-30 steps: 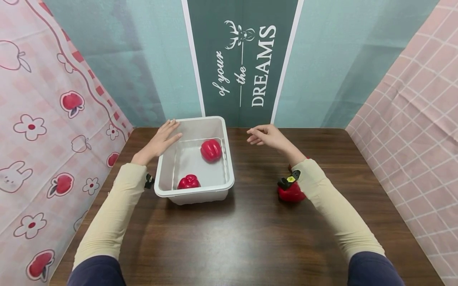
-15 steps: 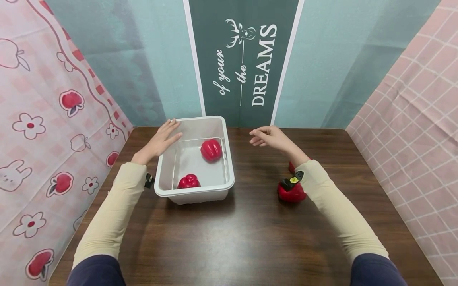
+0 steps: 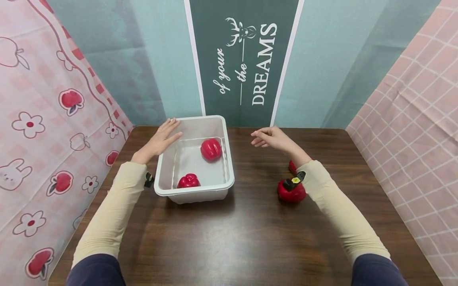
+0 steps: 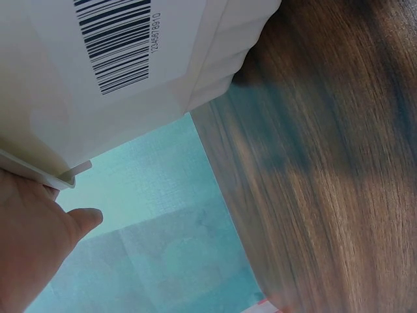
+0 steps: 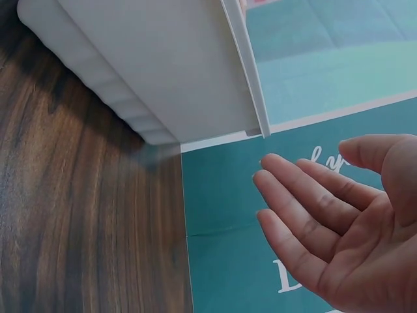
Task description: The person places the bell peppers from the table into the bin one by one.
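A white plastic bin [image 3: 195, 192] stands on the left half of the table, holding two shiny red bell peppers, one pepper [image 3: 211, 150] at the back right and another pepper [image 3: 188, 181] near the front wall. My left hand [image 3: 157, 142] rests on the bin's left rim with fingers extended. To the right of the bin, my right hand [image 3: 273, 139] hovers with relaxed, slightly bent fingers and an empty palm, as the right wrist view shows. Under the right wrist lies a red bell pepper [image 3: 291, 193], with a second red piece [image 3: 292, 167] behind it, partly hidden by the forearm.
The dark wooden table [image 3: 229, 238] runs up to a blue-green cloth [image 3: 322, 59] at the back. Patterned pink cloths hang at the left and right sides. A barcode label [image 4: 117, 42] is on the bin's left outer wall.
My right hand has drifted slightly to the right, showing more of the red things under its wrist. The left hand and the bin have stayed in place.
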`<action>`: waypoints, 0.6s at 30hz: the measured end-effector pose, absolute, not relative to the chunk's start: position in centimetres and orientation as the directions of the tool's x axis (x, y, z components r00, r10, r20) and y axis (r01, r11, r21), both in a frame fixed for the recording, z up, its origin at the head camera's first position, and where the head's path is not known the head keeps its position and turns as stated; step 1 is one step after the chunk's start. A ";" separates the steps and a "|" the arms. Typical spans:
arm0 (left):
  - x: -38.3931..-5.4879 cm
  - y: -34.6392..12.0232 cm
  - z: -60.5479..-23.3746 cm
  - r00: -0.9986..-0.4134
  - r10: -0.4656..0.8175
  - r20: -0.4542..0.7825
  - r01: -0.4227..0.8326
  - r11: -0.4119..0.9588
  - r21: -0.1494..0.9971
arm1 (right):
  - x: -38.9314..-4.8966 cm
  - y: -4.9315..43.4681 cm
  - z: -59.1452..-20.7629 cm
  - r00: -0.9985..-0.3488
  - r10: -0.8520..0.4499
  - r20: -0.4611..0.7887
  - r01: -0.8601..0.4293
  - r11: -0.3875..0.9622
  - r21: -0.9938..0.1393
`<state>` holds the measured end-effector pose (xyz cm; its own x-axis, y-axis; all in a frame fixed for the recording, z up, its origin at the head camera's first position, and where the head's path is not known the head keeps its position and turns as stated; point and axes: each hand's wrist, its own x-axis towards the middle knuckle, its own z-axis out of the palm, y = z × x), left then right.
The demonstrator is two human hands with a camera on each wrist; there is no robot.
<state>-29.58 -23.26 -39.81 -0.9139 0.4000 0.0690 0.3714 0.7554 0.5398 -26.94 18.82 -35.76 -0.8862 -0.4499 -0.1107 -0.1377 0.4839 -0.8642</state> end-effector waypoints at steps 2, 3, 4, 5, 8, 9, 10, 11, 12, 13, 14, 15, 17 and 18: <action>-29.6 -23.3 -39.8 -0.914 0.401 0.069 0.372 0.756 0.538 | -26.9 19.0 -35.7 -0.886 -0.451 -0.112 -0.141 0.490 -0.860; -29.6 -23.3 -39.8 -0.914 0.401 0.065 0.371 0.757 0.538 | -26.9 19.0 -35.7 -0.887 -0.448 -0.113 -0.141 0.495 -0.857; -29.6 -23.3 -39.8 -0.914 0.400 0.061 0.368 0.757 0.540 | -26.9 19.1 -35.7 -0.887 -0.449 -0.113 -0.143 0.498 -0.855; -29.6 -23.3 -39.8 -0.914 0.400 0.059 0.366 0.757 0.541 | -26.8 19.2 -35.7 -0.887 -0.448 -0.111 -0.144 0.498 -0.855; -29.6 -23.3 -39.8 -0.914 0.402 0.056 0.366 0.755 0.544 | -26.7 19.4 -35.8 -0.888 -0.446 -0.109 -0.147 0.501 -0.853; -29.6 -23.3 -39.7 -0.913 0.404 0.056 0.367 0.755 0.544 | -26.7 19.5 -35.8 -0.888 -0.445 -0.112 -0.144 0.502 -0.852; -29.6 -23.3 -39.8 -0.914 0.402 0.057 0.366 0.754 0.545 | -26.7 19.6 -35.8 -0.888 -0.445 -0.114 -0.142 0.502 -0.853; -29.6 -23.3 -39.8 -0.913 0.405 0.055 0.367 0.753 0.546 | -26.7 19.6 -35.8 -0.889 -0.443 -0.116 -0.139 0.502 -0.853; -29.6 -23.3 -39.8 -0.913 0.404 0.055 0.366 0.753 0.546 | -26.6 19.7 -35.8 -0.890 -0.440 -0.121 -0.133 0.504 -0.853; -29.6 -23.3 -39.8 -0.912 0.406 0.053 0.367 0.753 0.546 | -26.6 19.7 -35.9 -0.892 -0.435 -0.126 -0.126 0.506 -0.853; -29.6 -23.3 -39.8 -0.912 0.406 0.051 0.366 0.753 0.547 | -26.6 19.8 -35.9 -0.892 -0.433 -0.130 -0.122 0.507 -0.853; -29.7 -23.3 -39.8 -0.913 0.405 0.051 0.365 0.754 0.546 | -26.6 19.9 -35.9 -0.892 -0.431 -0.133 -0.118 0.507 -0.854; -29.7 -23.4 -39.8 -0.914 0.403 0.052 0.364 0.755 0.546 | -26.5 20.0 -36.0 -0.893 -0.430 -0.135 -0.113 0.504 -0.856; -29.7 -23.4 -39.8 -0.913 0.404 0.053 0.365 0.755 0.544 | -26.5 20.1 -36.0 -0.893 -0.430 -0.136 -0.111 0.502 -0.858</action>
